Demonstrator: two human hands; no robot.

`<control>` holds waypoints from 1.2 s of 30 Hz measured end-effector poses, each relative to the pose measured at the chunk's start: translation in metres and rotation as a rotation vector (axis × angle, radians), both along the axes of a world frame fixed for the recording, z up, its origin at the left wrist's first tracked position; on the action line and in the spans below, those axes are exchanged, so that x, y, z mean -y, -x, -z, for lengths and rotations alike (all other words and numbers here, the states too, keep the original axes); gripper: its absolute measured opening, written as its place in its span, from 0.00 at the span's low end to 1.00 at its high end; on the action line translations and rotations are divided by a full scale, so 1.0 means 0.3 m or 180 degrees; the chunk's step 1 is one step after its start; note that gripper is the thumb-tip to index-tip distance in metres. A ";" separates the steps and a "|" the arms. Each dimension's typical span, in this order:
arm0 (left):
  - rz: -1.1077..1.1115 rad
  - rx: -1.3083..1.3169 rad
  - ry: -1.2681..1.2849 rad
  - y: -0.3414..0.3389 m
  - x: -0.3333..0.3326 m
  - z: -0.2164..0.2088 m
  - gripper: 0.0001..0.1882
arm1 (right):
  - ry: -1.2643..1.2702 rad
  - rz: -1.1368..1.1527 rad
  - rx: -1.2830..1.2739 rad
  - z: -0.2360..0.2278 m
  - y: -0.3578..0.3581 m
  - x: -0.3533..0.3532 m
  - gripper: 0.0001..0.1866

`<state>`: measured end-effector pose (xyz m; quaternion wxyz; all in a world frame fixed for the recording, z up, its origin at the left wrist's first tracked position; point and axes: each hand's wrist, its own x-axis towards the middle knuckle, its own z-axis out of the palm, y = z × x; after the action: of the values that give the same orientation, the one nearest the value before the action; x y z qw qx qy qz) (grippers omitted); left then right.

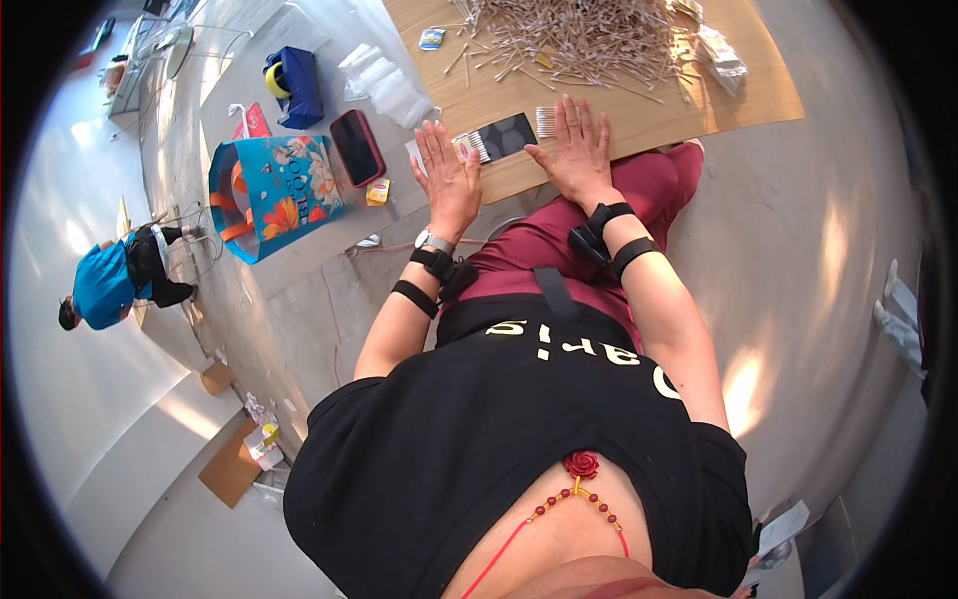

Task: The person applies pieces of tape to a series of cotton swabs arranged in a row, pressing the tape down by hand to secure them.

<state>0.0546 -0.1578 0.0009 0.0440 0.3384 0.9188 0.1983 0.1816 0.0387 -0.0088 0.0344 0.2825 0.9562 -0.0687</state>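
My left hand (449,182) lies flat at the table's near edge, fingers stretched out. Just right of its fingertips is a small bundle of cotton swabs (477,147) with a printed label beside it. A dark rectangular pad (507,138) sits between my two hands. My right hand (582,152) is flat too, its thumb spread toward the pad and its fingers over a neat row of cotton swabs (546,122), partly hidden beneath them. Farther back, a large loose pile of cotton swabs (579,38) covers the wooden tabletop (699,120).
On the left are a phone (357,148), a blue floral bag (279,190), a blue tape dispenser (292,88) and clear plastic bags (384,85). A small yellow packet (378,192) lies below the phone. A person in blue (105,283) is at far left.
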 end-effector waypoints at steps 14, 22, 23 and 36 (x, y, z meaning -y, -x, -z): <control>0.0096 -0.0003 0.0195 -0.067 -0.014 0.053 0.46 | 0.0038 -0.0552 -0.0139 0.009 0.086 0.173 0.46; 0.0057 0.0202 0.0134 -0.081 -0.030 0.067 0.47 | -0.0012 -0.0574 -0.0127 0.026 0.085 0.175 0.45; 0.0057 0.0215 0.0127 -0.080 -0.030 0.069 0.46 | 0.0009 -0.0577 -0.0121 0.025 0.084 0.175 0.45; 0.0252 0.0480 -0.0598 -0.055 -0.003 0.118 0.43 | 0.0186 -0.0675 -0.0231 0.017 0.095 0.196 0.44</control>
<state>0.0711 -0.1568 -0.0345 0.0890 0.3612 0.8762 0.3065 0.1530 -0.0200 -0.0138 0.0151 0.1760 0.9789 -0.1027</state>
